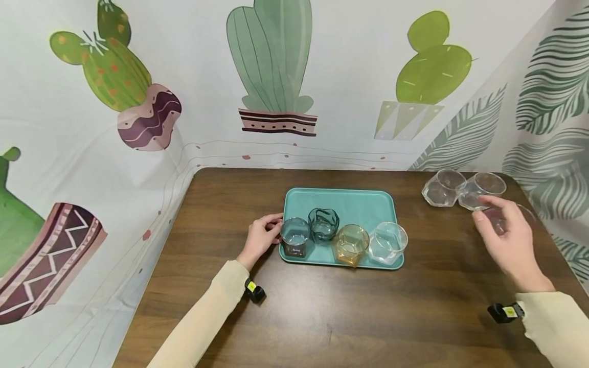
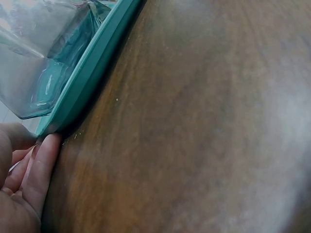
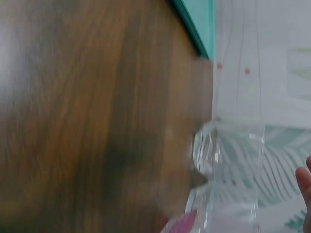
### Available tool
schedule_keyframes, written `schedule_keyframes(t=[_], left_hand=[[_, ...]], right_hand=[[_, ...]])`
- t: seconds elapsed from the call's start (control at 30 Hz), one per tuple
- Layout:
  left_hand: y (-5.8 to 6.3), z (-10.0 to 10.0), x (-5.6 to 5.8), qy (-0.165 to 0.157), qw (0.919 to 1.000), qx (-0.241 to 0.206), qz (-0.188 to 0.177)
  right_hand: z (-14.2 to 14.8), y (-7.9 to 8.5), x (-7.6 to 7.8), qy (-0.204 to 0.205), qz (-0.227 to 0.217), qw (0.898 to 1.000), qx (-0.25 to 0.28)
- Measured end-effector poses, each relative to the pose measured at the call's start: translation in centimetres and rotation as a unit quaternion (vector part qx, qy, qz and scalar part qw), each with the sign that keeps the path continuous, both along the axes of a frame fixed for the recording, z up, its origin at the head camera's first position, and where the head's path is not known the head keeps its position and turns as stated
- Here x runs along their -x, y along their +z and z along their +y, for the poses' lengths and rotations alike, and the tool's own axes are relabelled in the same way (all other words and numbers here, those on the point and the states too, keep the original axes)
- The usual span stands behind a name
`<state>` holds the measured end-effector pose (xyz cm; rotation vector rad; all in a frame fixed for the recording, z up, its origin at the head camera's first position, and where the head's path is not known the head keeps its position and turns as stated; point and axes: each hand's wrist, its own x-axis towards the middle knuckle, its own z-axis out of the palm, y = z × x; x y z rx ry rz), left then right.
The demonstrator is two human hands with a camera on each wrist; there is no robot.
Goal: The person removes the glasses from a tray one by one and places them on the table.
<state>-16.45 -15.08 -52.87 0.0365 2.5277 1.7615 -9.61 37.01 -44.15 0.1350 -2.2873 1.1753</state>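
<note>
My left hand (image 1: 263, 236) grips the left rim of a turquoise tray (image 1: 340, 199); close up, fingertips meet at the tray's edge (image 2: 80, 82). Beside those fingers stands a blue-grey glass (image 1: 295, 236) on the tray. To its right are a dark teal glass (image 1: 323, 225), an amber glass (image 1: 352, 245) and a clear glass (image 1: 388, 244). My right hand (image 1: 508, 243), thumb and fingers spread apart, is at the table's right side. A pinkish glass (image 1: 524, 212) shows partly behind it; its pink base (image 3: 182, 223) appears in the right wrist view.
Two clear glasses, one on the left (image 1: 443, 189) and one on the right (image 1: 480, 190), stand close together near the back right corner of the brown wooden table (image 1: 322, 317). A cactus-printed cloth (image 1: 349, 76) hangs behind the table.
</note>
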Motion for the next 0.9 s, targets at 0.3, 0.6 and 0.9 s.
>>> schedule_keyframes(t=[0.3,0.6,0.9], left_hand=[[0.1,0.0,0.0,0.000,1.0000,-0.002,-0.002],[0.0,0.0,0.0,0.000,1.0000,0.000,0.003],[-0.2,0.0,0.0,0.002,1.0000,0.002,0.005]], right_hand=[[-3.4,-0.8,0.0,0.098,0.000,0.994,-0.044],[-6.3,-2.1,-0.2,0.168,-0.014,0.982,-0.088],[-8.1,-3.5,-0.4,0.219,-0.027,0.971,-0.087]])
